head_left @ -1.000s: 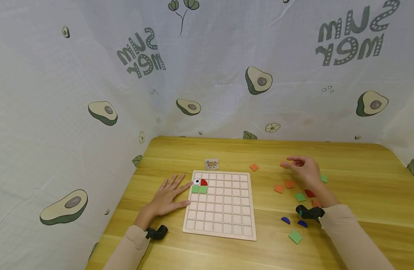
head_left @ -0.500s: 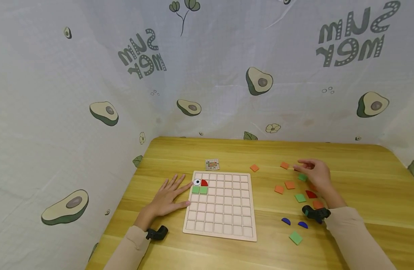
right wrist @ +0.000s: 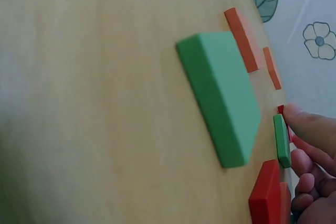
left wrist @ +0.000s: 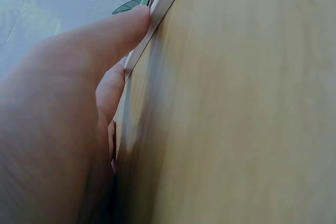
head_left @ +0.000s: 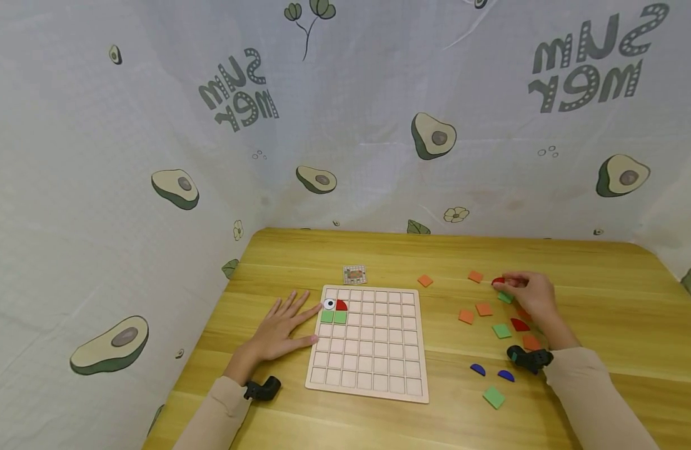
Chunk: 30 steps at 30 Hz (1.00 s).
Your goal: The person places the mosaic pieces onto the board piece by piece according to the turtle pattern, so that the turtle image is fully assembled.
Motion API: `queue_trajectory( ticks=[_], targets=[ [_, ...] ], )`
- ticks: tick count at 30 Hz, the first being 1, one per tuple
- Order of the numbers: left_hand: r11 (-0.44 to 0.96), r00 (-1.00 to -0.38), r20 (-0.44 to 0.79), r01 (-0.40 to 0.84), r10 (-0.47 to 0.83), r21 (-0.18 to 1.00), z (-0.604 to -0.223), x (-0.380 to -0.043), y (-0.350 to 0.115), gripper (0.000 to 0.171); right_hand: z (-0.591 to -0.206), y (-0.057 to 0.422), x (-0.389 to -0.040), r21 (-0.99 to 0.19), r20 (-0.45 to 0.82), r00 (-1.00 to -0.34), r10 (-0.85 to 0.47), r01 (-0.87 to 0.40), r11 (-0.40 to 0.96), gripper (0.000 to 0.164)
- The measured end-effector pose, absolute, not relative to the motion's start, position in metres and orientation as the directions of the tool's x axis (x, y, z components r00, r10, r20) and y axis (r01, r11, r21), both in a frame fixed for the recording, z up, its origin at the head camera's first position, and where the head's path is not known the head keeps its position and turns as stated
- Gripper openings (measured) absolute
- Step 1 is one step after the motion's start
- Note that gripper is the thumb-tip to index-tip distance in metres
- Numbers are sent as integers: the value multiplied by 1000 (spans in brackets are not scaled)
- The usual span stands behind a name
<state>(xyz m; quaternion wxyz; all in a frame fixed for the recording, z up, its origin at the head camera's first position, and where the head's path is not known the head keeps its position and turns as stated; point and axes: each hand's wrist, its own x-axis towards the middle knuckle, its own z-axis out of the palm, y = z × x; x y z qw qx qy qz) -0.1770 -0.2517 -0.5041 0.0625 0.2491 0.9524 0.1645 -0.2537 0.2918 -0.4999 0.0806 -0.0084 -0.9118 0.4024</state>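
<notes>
Right hand (head_left: pixel 532 292) pinches a red piece (head_left: pixel 498 281) narrowly, just beyond a green tile (head_left: pixel 505 297) — lifted or not, I cannot tell; left hand (head_left: pixel 279 329) lies spread wide, thumb and forefinger touching the left edge of the board (head_left: pixel 365 349) — likely to steady it; the card (head_left: pixel 354 274) lies past the far edge, presumably for easy viewing

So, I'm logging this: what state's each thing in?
Grid board: flat, partly filled
Eye tile: on board
Picture card: lying flat
Left hand: spread, touching board
Right hand: pinching red piece
Red pieces: one pinched, one placed, another loose
Green squares: two placed, others loose
Orange squares: loose
Blue half-circles: loose
</notes>
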Motion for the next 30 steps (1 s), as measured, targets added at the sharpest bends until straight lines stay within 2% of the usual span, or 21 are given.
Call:
queue_trajectory(
  ticks=[13,30],
  targets=[
    [831,-870,-49,450,490,328,-508,-179,-252,70,-501,290,-254,-727,117,-990,81,-31,686,40],
    [832,-870,-54,449,491,327,-505,-178,-251,70,-504,289,-254,-689,145,-989,41,-71,721,35]
  ],
)
